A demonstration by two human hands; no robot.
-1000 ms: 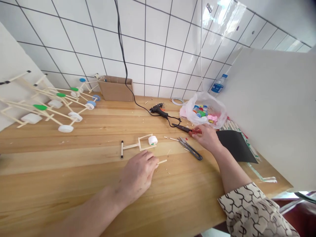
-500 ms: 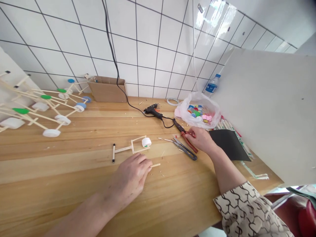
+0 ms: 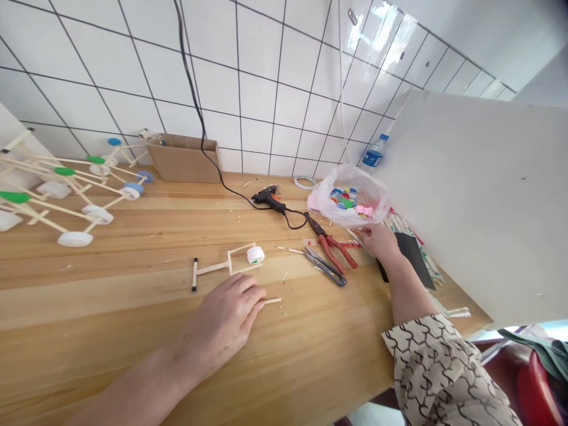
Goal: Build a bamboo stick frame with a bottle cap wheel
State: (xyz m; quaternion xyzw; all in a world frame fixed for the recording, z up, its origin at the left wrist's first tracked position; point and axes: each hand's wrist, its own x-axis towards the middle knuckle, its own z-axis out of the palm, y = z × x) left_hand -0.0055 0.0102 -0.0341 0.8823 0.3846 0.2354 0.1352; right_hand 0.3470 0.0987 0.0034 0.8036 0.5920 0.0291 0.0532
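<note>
My left hand [image 3: 235, 307] rests on the wooden table, its fingers closed on a short wooden stick [image 3: 272, 300] that juts out to the right. Just above it lies a small stick frame [image 3: 213, 268] with a white bottle cap [image 3: 255, 255] at one end. My right hand [image 3: 380, 239] is near the front of the plastic bag, fingers pinched on what looks like a thin pale stick [image 3: 354, 235]. To its left are red-handled pliers [image 3: 331, 249], lying open and untouched, and dark snips [image 3: 326, 269].
A black glue gun [image 3: 269, 199] with its cord lies near the wall. Bottle caps fill a plastic bag [image 3: 322, 198]. Also in view are a cardboard box [image 3: 184, 163], a water bottle [image 3: 374, 152], a black sheet [image 3: 415, 257] and several stick models with cap wheels [image 3: 75, 238] on the left.
My right hand has let go of the pliers and moved right, towards the bag's front edge. The pliers' handles now stand wider apart. My left hand keeps its stick.
</note>
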